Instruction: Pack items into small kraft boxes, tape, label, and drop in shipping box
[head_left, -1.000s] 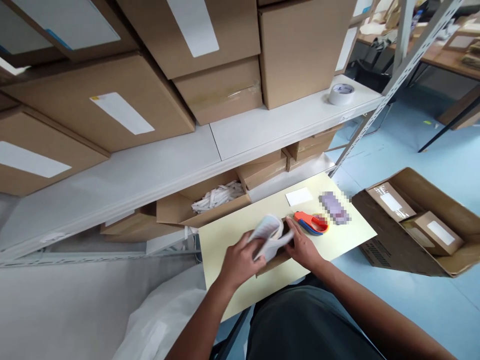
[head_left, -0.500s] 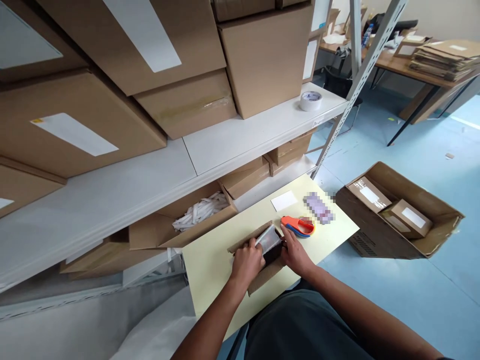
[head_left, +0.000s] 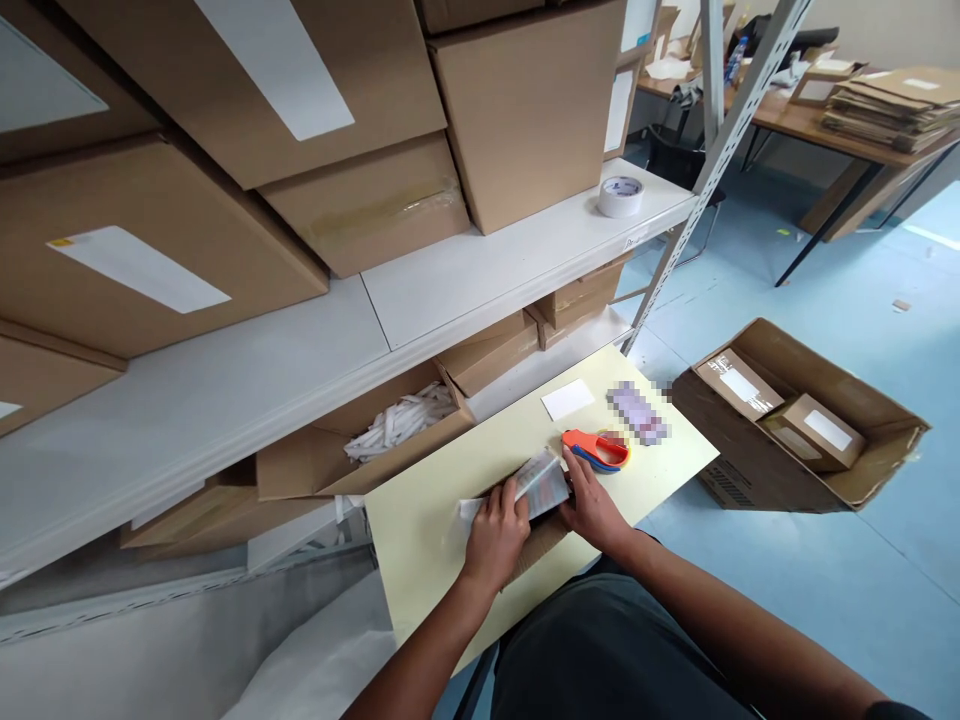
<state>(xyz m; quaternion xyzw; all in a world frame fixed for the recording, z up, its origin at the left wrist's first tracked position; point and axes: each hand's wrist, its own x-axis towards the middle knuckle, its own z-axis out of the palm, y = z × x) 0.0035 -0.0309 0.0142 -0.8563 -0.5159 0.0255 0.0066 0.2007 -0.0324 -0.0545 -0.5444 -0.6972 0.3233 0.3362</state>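
On the pale yellow tabletop [head_left: 420,540] lies a small cardboard box [head_left: 541,545], mostly covered by my hands and a clear, shiny plastic packet [head_left: 544,483]. My left hand [head_left: 496,532] is closed on the packet, fingers curled over its left part. A loose end of the plastic sticks out left of that hand. My right hand [head_left: 592,503] grips the box's right end, its thumb hidden. Just beyond the right fingers rests an orange and blue tape dispenser [head_left: 598,450]. What the packet contains cannot be made out.
A white card [head_left: 568,400] and a blurred purple item [head_left: 637,412] lie behind the dispenser. Shelving [head_left: 450,300] with cartons and a tape roll [head_left: 621,197] rises ahead. A large open carton [head_left: 757,470] holding smaller boxes stands on the floor at right.
The plastic packet has come up and spread over the box opening, covering the far flap that showed before. Both hands stay in nearly the same place.
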